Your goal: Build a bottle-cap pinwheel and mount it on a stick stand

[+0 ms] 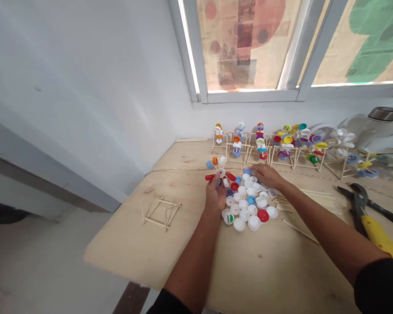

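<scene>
Between the fingers of my left hand (215, 195) is a small bottle-cap wheel (220, 173), with orange, white, blue and red caps set around a white hub. My right hand (264, 175) reaches over the far edge of a pile of loose bottle caps (244, 212), mostly white with some blue and red. Its fingers point left and touch down near a blue cap (246, 171). Whether a cap is pinched there cannot be made out. To the left of my left hand, a square frame of thin wooden sticks (163, 212) lies on the wooden table (124, 244).
Finished cap wheels on stick frames (261, 148) stand in rows along the wall. Loose sticks (317, 200) lie under my right forearm. Pliers (359, 203) and a yellow-handled tool (381, 237) are at the right. A glass bottle (370, 128) and white fan (324, 131) stand behind.
</scene>
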Available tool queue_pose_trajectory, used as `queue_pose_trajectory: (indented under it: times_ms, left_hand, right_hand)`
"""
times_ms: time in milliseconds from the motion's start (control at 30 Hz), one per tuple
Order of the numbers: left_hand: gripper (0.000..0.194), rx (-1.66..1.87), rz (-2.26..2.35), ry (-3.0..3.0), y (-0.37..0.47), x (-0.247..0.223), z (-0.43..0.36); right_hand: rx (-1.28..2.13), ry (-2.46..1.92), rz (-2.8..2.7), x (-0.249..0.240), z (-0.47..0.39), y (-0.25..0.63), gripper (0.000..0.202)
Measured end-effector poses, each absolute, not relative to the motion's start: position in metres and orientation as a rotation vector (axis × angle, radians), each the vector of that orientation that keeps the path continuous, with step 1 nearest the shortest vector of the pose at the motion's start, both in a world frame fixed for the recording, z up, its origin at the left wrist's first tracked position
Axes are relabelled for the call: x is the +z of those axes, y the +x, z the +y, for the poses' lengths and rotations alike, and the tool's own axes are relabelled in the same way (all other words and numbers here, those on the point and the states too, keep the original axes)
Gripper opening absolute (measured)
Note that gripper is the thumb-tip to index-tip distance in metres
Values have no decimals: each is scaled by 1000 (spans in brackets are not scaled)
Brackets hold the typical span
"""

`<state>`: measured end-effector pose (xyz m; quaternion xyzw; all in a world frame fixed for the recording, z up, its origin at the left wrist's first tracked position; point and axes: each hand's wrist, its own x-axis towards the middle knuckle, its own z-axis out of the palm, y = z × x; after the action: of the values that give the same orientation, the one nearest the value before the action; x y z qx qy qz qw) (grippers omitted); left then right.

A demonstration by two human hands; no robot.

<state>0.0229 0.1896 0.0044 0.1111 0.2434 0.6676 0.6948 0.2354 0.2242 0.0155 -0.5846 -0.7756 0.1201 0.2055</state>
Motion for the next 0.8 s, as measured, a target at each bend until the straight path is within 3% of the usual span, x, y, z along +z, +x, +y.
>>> queue_pose_trajectory:
  times_ms: [400,800]
  left_hand:
    - [2,1547,537,184,19,3,198]
    - [8,1373,531,265,39,4,223]
  right_hand:
    - [315,-1565,-2381,20,230,215,42]
    - [484,-1502,-2297,16,229,214,35]
